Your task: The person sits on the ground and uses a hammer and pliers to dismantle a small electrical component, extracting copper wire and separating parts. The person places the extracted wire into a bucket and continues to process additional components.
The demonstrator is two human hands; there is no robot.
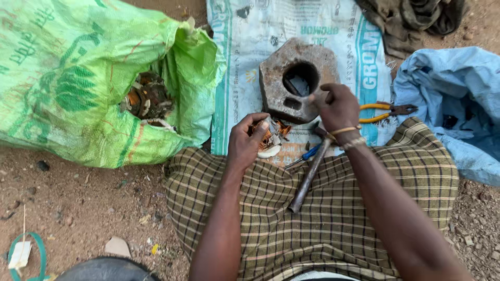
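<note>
My left hand (247,139) grips a small motor part with copper windings and a white plastic base (270,137), held just above my checked cloth lap. My right hand (337,105) is raised over a heavy rusty metal block (271,78) with a round hole; its fingers are pinched on a small piece that I cannot make out. A hammer with a metal handle (308,177) leans across my lap below the right wrist. A blue-handled screwdriver (307,154) lies beside it.
A green woven sack (78,78) at left gapes open on more copper-wound scrap (148,99). A white printed sack (245,36) lies under the block. Yellow-handled pliers (388,111) lie at right, by a blue cloth (453,93). Dirt ground surrounds everything.
</note>
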